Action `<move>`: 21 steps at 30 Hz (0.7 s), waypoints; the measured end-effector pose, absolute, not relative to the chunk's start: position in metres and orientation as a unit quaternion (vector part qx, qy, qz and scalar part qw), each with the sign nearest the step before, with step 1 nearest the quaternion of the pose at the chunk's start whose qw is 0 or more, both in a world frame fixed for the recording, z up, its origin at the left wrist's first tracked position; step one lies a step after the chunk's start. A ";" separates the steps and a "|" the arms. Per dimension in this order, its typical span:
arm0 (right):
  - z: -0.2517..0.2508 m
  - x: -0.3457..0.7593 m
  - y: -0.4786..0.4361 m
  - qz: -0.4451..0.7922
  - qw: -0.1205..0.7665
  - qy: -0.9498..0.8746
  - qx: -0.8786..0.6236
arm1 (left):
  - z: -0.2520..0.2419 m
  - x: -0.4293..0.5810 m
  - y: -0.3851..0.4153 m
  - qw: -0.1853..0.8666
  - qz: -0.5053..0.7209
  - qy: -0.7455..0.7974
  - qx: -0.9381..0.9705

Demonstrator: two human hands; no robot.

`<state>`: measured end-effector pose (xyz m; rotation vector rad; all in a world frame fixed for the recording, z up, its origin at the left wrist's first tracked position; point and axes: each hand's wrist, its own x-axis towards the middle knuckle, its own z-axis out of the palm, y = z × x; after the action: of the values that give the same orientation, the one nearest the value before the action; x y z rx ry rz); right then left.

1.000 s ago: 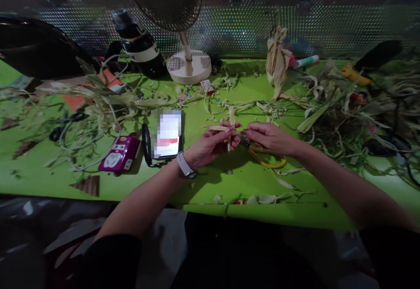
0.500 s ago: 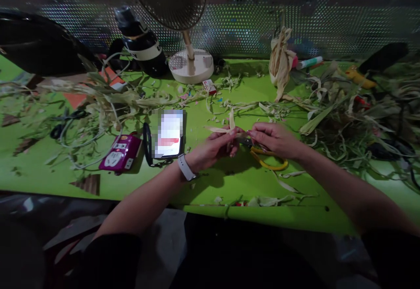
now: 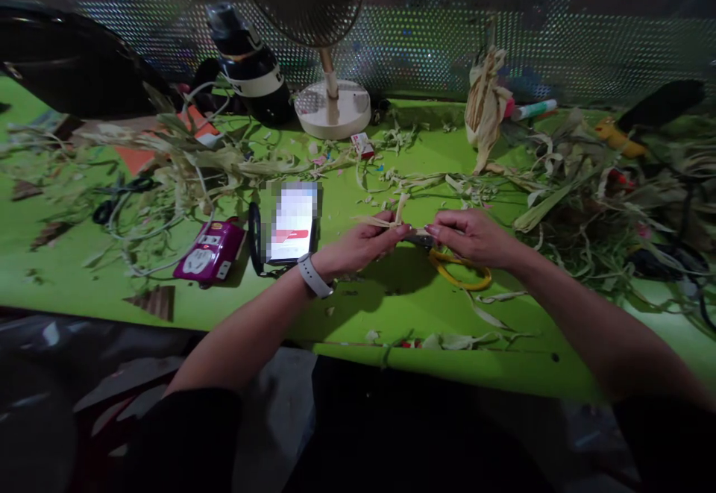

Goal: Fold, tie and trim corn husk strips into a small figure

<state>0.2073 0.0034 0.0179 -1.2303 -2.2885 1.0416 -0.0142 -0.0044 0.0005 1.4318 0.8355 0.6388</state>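
Note:
Between the fingers of my left hand (image 3: 366, 245) is a pale strip of dried corn husk (image 3: 401, 209), one piece standing up and others sticking out to the left. My right hand (image 3: 473, 238) is closed in a pinch at the husk's other end, and a short stretch of it spans the small gap between the hands. Scissors with yellow handles (image 3: 462, 284) lie on the green table under my right hand; their dark blades are partly hidden. A white watch band (image 3: 314, 277) circles my left wrist.
A lit phone (image 3: 291, 224) and a purple power socket (image 3: 209, 253) lie left. Behind are a fan base (image 3: 332, 111), a black bottle (image 3: 254, 75) and an upright husk bundle (image 3: 484, 109). Heaped husks (image 3: 582, 202) cover the right side. The table's front edge (image 3: 459, 362) is close.
My hands have drawn slightly apart, showing the husk stretch between them. The left fingers have closed up more. The whole view has shifted a little.

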 end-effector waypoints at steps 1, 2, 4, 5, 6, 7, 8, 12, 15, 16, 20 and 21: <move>0.018 0.207 0.004 0.373 0.168 -0.803 -0.434 | 0.001 -0.015 -0.004 0.630 0.273 0.362 0.631; 0.018 0.207 0.004 0.379 0.166 -0.800 -0.434 | 0.002 -0.015 -0.004 0.627 0.268 0.359 0.638; 0.018 0.207 0.004 0.382 0.161 -0.802 -0.430 | 0.003 -0.016 -0.004 0.616 0.263 0.357 0.651; 0.018 0.207 0.003 0.380 0.157 -0.807 -0.424 | 0.003 -0.016 -0.004 0.615 0.260 0.358 0.653; 0.018 0.208 0.003 0.377 0.151 -0.814 -0.416 | 0.003 -0.016 -0.004 0.617 0.256 0.362 0.650; 0.019 0.209 0.003 0.374 0.145 -0.821 -0.406 | 0.002 -0.016 -0.004 0.623 0.250 0.367 0.644; 0.020 0.210 0.003 0.372 0.135 -0.829 -0.396 | 0.001 -0.016 -0.004 0.631 0.243 0.375 0.634; 0.026 0.215 0.003 0.304 0.152 -0.855 -0.391 | -0.001 -0.016 -0.003 0.659 0.221 0.362 0.621; 0.030 0.209 -0.001 0.235 0.247 -0.849 -0.403 | 0.000 -0.013 -0.006 0.694 0.159 0.287 0.641; 0.030 0.205 -0.004 0.245 0.258 -0.848 -0.392 | 0.001 -0.011 -0.009 0.708 0.124 0.264 0.644; 0.020 0.183 -0.015 0.401 0.245 -0.826 -0.312 | 0.005 -0.003 -0.016 0.748 0.034 0.209 0.629; 0.017 0.179 -0.017 0.448 0.246 -0.805 -0.302 | 0.005 -0.002 -0.016 0.754 0.029 0.198 0.625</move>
<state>0.1792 -0.0170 0.0168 -0.8230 -2.1956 1.2223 -0.0021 -0.0163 0.0049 1.3643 0.4325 0.0627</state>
